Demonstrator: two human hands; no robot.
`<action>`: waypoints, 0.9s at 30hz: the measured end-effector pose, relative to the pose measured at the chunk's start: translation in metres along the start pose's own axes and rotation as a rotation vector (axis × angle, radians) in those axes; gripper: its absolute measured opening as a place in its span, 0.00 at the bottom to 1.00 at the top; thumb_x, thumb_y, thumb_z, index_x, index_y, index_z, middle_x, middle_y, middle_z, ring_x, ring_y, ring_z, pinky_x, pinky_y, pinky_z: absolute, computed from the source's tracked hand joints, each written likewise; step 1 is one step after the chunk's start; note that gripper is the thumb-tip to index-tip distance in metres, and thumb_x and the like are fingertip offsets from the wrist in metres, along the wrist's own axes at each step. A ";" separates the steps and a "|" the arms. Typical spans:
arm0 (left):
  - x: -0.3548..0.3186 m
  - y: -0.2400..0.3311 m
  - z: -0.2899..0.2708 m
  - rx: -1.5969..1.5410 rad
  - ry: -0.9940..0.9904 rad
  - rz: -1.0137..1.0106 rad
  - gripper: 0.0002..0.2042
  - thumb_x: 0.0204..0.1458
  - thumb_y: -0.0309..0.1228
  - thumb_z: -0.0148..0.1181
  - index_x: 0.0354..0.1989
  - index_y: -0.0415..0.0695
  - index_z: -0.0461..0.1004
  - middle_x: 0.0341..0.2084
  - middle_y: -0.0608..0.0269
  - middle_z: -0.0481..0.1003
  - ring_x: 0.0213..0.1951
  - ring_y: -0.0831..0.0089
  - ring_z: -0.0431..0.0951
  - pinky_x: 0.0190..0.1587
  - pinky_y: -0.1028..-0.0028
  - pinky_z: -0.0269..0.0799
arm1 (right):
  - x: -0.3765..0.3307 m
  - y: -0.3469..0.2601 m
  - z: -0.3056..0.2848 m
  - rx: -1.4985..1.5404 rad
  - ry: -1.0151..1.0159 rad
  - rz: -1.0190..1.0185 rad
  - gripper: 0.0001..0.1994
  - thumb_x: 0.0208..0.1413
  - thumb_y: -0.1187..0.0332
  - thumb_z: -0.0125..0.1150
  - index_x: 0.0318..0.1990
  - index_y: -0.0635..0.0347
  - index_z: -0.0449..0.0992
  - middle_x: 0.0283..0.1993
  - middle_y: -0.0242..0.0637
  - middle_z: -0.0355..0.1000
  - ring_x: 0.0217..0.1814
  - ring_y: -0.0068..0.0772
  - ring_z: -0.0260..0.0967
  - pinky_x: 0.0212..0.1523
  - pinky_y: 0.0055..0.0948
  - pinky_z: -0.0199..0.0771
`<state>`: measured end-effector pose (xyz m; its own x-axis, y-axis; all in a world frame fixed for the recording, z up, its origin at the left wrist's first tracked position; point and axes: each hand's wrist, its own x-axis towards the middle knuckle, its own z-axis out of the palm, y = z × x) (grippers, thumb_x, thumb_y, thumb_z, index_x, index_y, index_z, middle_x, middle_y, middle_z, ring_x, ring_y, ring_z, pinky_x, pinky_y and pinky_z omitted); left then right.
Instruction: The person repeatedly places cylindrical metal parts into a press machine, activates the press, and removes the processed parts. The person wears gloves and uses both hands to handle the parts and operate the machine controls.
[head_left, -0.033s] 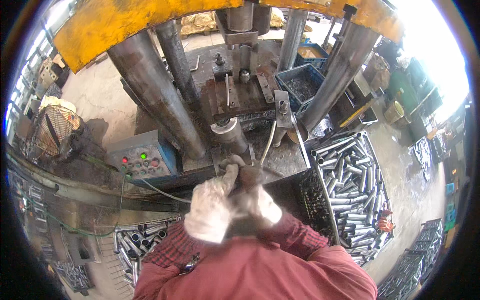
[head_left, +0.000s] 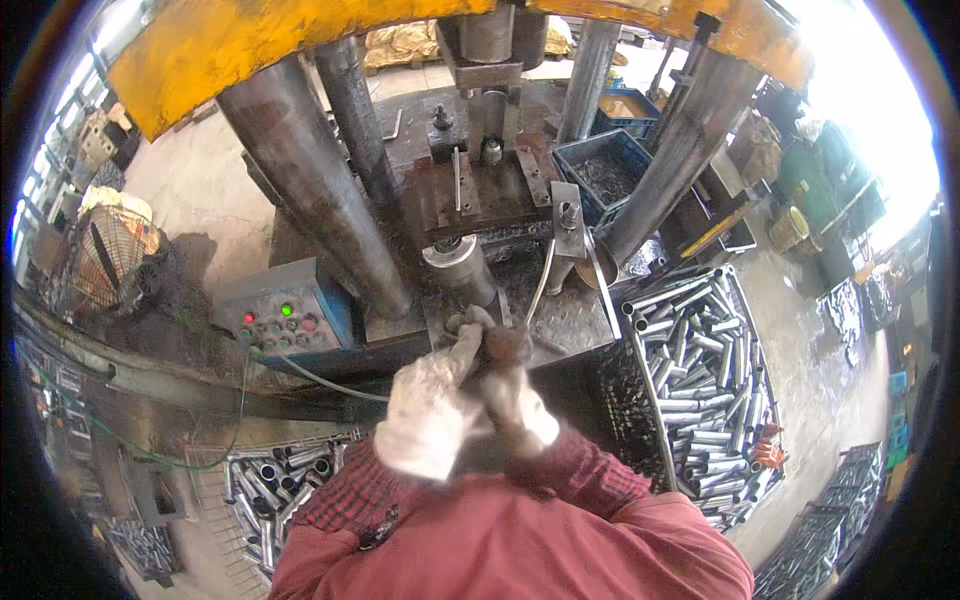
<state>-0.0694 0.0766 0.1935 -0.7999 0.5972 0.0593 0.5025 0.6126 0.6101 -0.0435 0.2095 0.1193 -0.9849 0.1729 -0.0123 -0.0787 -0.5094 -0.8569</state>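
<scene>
My left hand, in a white work glove with dark, grimy fingers, is in front of the press table, its fingers curled inward. Close on its right is my right hand, also gloved and blurred by motion. A dark, blurred shape lies between the hands; I cannot make out whether it is a held part or a soiled glove. Just beyond my fingertips, a thick metal cylinder with a bright collar stands at the front of the press.
A control box with lit buttons sits at the left. Cut metal tubes fill a large bin at the right, and more tubes lie lower left. Thick steel columns flank the press. Behind stands a blue crate.
My hands have shifted very slightly. The dark blurred shape beside my right hand shows more clearly and reaches farther down. The press and tubes look the same.
</scene>
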 end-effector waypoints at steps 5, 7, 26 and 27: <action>0.009 -0.037 0.048 -0.349 -0.008 0.030 0.27 0.69 0.38 0.61 0.73 0.43 0.69 0.56 0.37 0.80 0.58 0.42 0.81 0.60 0.52 0.78 | 0.041 0.059 -0.062 -0.016 0.377 -0.046 0.24 0.75 0.50 0.53 0.55 0.65 0.80 0.51 0.41 0.80 0.50 0.33 0.77 0.52 0.39 0.79; 0.003 -0.042 0.053 -0.375 0.044 0.026 0.26 0.68 0.38 0.64 0.72 0.43 0.71 0.56 0.38 0.80 0.58 0.43 0.81 0.60 0.54 0.78 | 0.086 0.068 -0.089 -0.017 0.512 -0.097 0.19 0.74 0.54 0.56 0.50 0.64 0.82 0.45 0.38 0.81 0.43 0.33 0.77 0.47 0.41 0.78; 0.003 -0.080 0.070 0.084 0.097 0.074 0.12 0.68 0.40 0.62 0.43 0.45 0.83 0.22 0.47 0.79 0.25 0.48 0.83 0.28 0.52 0.78 | 0.097 0.015 -0.050 0.716 0.226 0.028 0.16 0.71 0.63 0.57 0.60 0.59 0.77 0.60 0.47 0.79 0.59 0.44 0.80 0.61 0.50 0.82; 0.009 -0.081 0.068 0.144 0.068 0.112 0.12 0.68 0.40 0.62 0.44 0.44 0.82 0.23 0.47 0.80 0.25 0.48 0.83 0.28 0.52 0.79 | 0.101 0.016 -0.051 0.637 0.296 0.007 0.15 0.71 0.62 0.57 0.59 0.58 0.78 0.58 0.46 0.79 0.57 0.43 0.80 0.59 0.48 0.82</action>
<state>-0.0953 0.0675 0.0909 -0.7541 0.6326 0.1768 0.6276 0.6147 0.4777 -0.1360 0.2616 0.0780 -0.9095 0.3439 -0.2335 -0.2369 -0.8904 -0.3887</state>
